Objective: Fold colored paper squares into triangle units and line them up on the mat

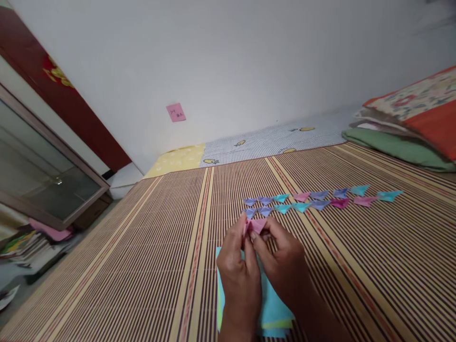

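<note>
Between my two hands is a small pink folded paper boat (257,225), raised above the striped mat. The fingers of my left hand (237,263) pinch its left end. My right hand (285,254) grips its right end, the thumb pressed against the lower edge. Beneath both hands lies a stack of coloured paper sheets (276,304), light blue on top with yellow-green edges showing; my wrists cover part of it. Just beyond my fingertips stand two rows of folded paper boats (301,207) in blue, purple, turquoise and pink.
The striped bamboo mat (160,256) spreads across the bed. Folded bedding (402,142) is piled at the far right. A checked cloth (270,142) runs along the wall, where a pink note (175,112) is stuck. A glass-fronted cabinet door (46,161) stands at left.
</note>
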Motion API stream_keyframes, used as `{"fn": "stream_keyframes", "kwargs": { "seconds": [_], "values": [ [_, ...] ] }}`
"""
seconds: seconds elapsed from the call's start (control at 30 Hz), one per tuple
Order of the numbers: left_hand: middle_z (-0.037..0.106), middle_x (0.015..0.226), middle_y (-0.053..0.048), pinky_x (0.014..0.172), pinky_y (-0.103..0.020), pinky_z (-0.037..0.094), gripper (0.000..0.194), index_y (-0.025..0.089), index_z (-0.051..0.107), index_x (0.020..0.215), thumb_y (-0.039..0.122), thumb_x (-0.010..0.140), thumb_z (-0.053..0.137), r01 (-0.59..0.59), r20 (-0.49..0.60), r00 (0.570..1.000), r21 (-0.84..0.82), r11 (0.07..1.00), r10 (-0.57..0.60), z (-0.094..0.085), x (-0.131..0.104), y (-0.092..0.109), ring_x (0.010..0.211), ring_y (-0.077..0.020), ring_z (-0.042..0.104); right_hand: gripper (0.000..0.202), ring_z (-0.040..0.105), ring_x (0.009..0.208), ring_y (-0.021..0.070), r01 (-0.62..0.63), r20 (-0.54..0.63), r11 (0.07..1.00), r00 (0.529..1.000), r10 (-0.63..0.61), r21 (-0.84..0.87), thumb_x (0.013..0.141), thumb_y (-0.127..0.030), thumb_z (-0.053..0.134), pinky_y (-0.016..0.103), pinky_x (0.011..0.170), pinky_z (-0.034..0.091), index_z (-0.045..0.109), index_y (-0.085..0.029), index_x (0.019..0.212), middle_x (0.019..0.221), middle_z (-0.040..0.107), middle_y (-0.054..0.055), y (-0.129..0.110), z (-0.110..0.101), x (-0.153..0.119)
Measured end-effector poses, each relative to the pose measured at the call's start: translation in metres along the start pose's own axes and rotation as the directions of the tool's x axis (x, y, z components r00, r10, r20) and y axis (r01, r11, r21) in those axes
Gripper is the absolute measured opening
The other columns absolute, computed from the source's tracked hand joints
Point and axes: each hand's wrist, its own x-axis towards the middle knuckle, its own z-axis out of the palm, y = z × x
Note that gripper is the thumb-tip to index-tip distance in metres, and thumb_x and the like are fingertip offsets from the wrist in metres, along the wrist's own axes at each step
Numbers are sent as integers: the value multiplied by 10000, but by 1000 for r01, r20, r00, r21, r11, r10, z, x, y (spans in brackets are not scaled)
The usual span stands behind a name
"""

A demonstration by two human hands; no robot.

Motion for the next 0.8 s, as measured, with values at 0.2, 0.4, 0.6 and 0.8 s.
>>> {"fn": "stream_keyframes", "kwargs": {
  "seconds": [0.2, 0.4, 0.6, 0.8],
  "values": [
    [752, 1205, -81, 972, -379, 581, 380, 268, 688, 1267, 102, 949, 564, 9, -26, 1000, -28, 1000, -10, 2, -5, 1, 1103, -216, 722, 138, 660, 829, 161, 187, -149, 982, 971, -188, -25, 940, -94, 563, 265, 755, 525, 608, -224, 939, 873, 650, 17, -3, 0, 3],
    [740, 1161, -98, 911, -374, 589, 158, 224, 660, 1030, 118, 927, 602, -30, -104, 994, -110, 993, 19, 1, -11, 4, 1076, -228, 718, 161, 669, 811, 167, 204, -226, 978, 952, -206, -33, 905, -96, 620, 264, 724, 549, 578, -252, 915, 860, 650, 2, -8, -4, 1],
    [702, 1204, -129, 973, -430, 565, 143, 211, 617, 1082, 167, 953, 574, 22, -25, 999, -250, 968, -29, 1, -14, 9, 1166, -264, 678, 179, 665, 835, 161, 228, -214, 973, 949, -230, -34, 905, -71, 582, 263, 741, 558, 598, -247, 935, 870, 645, 10, -7, -8, 2],
    [733, 1230, -137, 970, -414, 575, 368, 207, 634, 1333, 286, 980, 570, 204, -81, 970, -241, 949, -229, 6, -15, 17, 1132, -267, 705, 173, 660, 951, 207, 328, -169, 941, 926, -338, -88, 907, -89, 613, 346, 829, 567, 619, -235, 999, 996, 661, 57, 3, -2, -4]
  ]
}}
